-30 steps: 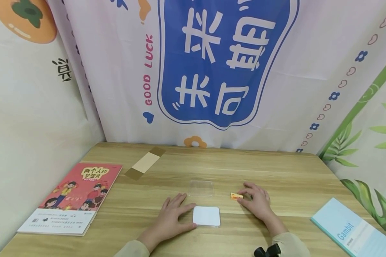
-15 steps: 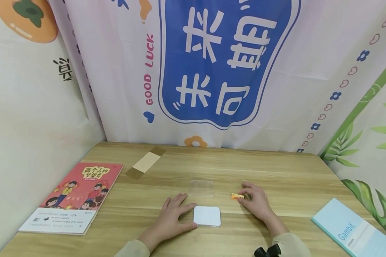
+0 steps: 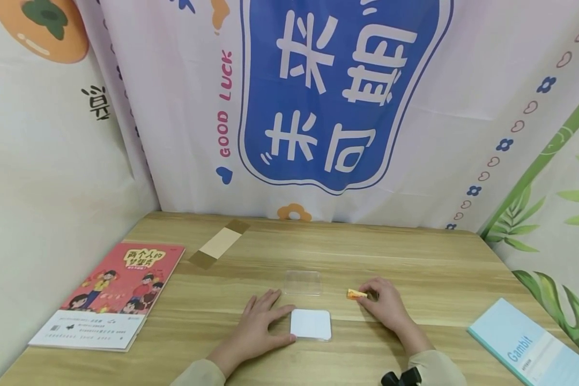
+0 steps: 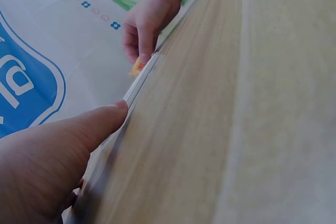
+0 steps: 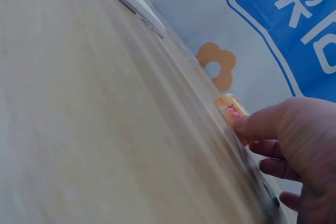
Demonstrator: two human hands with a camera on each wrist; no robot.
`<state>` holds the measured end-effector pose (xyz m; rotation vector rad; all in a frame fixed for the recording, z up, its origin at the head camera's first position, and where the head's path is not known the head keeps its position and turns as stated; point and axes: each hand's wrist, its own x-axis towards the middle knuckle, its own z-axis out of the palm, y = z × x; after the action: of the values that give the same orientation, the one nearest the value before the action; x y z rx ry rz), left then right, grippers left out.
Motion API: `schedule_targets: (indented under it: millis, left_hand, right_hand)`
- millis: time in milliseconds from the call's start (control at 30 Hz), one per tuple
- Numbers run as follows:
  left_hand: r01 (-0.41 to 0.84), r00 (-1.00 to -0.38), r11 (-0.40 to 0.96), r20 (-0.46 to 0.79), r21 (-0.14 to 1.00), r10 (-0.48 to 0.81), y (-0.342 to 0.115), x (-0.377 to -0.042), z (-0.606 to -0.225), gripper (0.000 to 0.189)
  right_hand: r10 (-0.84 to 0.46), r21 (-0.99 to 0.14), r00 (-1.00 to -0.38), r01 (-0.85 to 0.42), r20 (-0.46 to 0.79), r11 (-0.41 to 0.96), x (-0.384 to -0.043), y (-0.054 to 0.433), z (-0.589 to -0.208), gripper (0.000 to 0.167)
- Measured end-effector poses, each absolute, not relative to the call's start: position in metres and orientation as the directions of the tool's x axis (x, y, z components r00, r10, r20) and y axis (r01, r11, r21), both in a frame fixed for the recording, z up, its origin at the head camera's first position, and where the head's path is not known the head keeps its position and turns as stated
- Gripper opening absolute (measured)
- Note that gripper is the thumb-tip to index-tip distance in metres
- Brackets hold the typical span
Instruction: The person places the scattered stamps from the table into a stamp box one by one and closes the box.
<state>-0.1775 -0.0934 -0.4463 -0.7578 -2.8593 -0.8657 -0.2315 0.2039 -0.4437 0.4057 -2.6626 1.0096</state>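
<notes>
My right hand (image 3: 385,303) pinches a small orange-and-yellow wrapped candy (image 5: 231,109) between thumb and forefinger, low over the wooden table. In the right wrist view the wrapper shows red print and a toothed edge. My left hand (image 3: 251,329) rests on the table with fingers spread. Its thumb and forefinger touch the left corners of a flat white square piece (image 3: 310,324) with a clear rim. In the left wrist view the left thumb (image 4: 113,116) presses against its edge. A clear plastic square (image 3: 303,282) lies just behind the white piece.
A red-and-white booklet (image 3: 108,295) lies at the left. A light blue "Gambit" notebook (image 3: 531,340) lies at the right. A beige strip with brown ends (image 3: 219,244) is on the table's back left. Printed curtains (image 3: 188,107) hang behind and at both sides.
The candy has tilted in my right fingers, with its right end turned up. My left hand and the white piece stay in place. The head view has shifted very slightly.
</notes>
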Motion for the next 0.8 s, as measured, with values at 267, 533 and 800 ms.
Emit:
schedule_targets:
  millis: [267,533,800]
  left_hand:
    - [0.478,-0.874,0.717,0.188,0.507,0.449,-0.094,-0.178,-0.445,0.060]
    - [0.478,-0.874,0.717,0.194,0.507,0.445,-0.094,-0.178,-0.446,0.060]
    - [0.479,-0.874,0.717,0.196,0.506,0.445,-0.094,-0.177,-0.446,0.060]
  right_hand:
    - [-0.132,-0.641,-0.938,-0.317,0.320,0.699,-0.229,0.200,-0.436,0.013]
    - [-0.165,-0.795,-0.948,-0.317,0.271,0.517,-0.223,0.187,-0.421,0.012]
    - [-0.170,-0.875,-0.967,-0.247,0.192,0.416,-0.217,0.177,-0.413,0.012]
